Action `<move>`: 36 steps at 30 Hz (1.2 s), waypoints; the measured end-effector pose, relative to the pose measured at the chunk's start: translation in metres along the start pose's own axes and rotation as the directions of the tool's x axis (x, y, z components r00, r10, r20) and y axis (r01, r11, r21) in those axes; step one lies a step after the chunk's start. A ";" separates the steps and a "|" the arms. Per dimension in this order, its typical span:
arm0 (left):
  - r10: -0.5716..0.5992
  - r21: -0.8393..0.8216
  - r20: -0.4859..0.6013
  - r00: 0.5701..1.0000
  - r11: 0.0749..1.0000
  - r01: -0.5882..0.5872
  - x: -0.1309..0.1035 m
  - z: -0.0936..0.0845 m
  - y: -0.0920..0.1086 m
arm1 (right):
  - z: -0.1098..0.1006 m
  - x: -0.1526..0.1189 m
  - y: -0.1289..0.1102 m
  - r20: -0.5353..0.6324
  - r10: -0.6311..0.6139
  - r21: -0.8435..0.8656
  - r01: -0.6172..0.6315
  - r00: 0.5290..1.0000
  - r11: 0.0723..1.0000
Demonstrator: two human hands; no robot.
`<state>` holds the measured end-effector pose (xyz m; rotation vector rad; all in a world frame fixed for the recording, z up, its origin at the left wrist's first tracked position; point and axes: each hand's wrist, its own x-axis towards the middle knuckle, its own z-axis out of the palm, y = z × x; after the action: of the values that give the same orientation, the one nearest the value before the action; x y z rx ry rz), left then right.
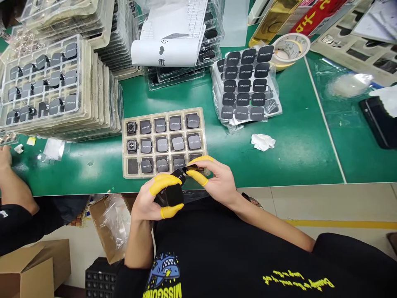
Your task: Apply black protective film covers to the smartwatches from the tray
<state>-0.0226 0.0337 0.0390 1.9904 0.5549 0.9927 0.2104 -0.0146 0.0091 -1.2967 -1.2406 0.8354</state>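
Observation:
My left hand, with yellow finger cots on thumb and forefinger, is closed around a black, square watch-like body. A small black label with pale lettering shows at its upper edge. My right hand, also in yellow finger cots, pinches a thin dark piece close to that label. Whether the two pieces are joined cannot be made out. Just beyond my hands lies a beige compartment tray. It holds several dark square pieces with lettering and two watch bodies with round sensors showing.
A sheet stack of black labels lies right of the tray, near a crumpled tissue and tape roll. Tall stacks of filled trays stand left. A black phone-like object lies far right. Another person's arm rests left.

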 end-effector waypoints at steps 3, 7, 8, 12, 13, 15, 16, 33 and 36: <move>0.012 -0.007 0.013 1.000 1.000 -0.012 0.002 0.000 -0.001 | 0.001 0.000 0.000 0.024 0.066 0.035 -0.067 0.998 0.997; 0.002 -0.030 -0.002 1.000 1.000 -0.002 0.002 0.001 -0.002 | 0.002 0.001 -0.001 0.073 0.110 0.158 -0.120 0.991 0.980; -0.001 -0.036 -0.004 1.000 0.999 0.001 0.002 0.001 -0.002 | 0.003 0.002 0.000 0.081 0.120 0.185 -0.133 0.989 0.974; 0.011 -0.043 -0.011 1.000 0.999 -0.012 0.001 0.003 -0.005 | 0.003 0.003 0.001 0.111 0.196 0.227 -0.217 0.974 0.949; 0.012 -0.043 -0.015 1.000 0.999 -0.012 0.001 0.003 -0.006 | 0.002 0.003 0.001 0.122 0.218 0.222 -0.241 0.968 0.945; 0.006 -0.046 -0.019 1.000 0.999 -0.007 0.001 0.005 -0.007 | 0.002 0.004 0.001 0.145 0.241 0.207 -0.268 0.960 0.941; 0.007 -0.049 -0.019 1.000 0.999 -0.008 0.001 0.005 -0.008 | 0.001 0.004 0.001 0.153 0.240 0.201 -0.268 0.959 0.942; -0.029 -0.342 0.050 0.998 0.939 0.044 0.002 0.008 -0.022 | -0.007 0.011 -0.009 0.480 0.352 0.276 -0.519 0.803 0.809; -0.049 -0.429 0.015 0.999 0.902 0.051 0.002 0.018 -0.024 | -0.008 0.012 -0.011 0.508 0.350 0.288 -0.539 0.787 0.792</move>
<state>-0.0080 0.0396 0.0139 1.5760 0.3439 0.9818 0.2183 -0.0071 0.0233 -1.0904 -0.9899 1.7275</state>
